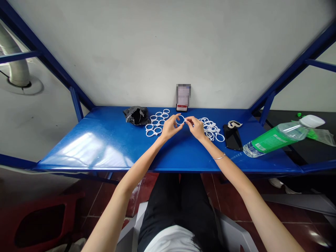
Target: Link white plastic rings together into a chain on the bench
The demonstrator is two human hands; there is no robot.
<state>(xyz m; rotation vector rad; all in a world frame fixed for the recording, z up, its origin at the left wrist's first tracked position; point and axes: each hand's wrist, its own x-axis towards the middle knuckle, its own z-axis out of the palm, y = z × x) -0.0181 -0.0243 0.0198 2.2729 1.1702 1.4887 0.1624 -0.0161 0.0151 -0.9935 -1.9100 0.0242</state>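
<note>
Between my hands, just above the blue table [115,140], is a thin white ring [180,122]. My left hand [170,128] has its fingers curled around the ring's left side. At the ring's right edge, my right hand [195,128] pinches a small spot with thumb and forefinger; the detail there is too small to make out. Left of my left hand, several white rings [150,133] lie spread in loose rows. A tangled heap of similar white rings [219,137] lies right of my right hand.
A crumpled black plastic bag [136,116] sits behind the left rings. A propped-up phone [182,107] leans on the wall. To the right are a dark phone [233,138], a small whitish looped item [234,124] and a green-labelled water bottle [273,141].
</note>
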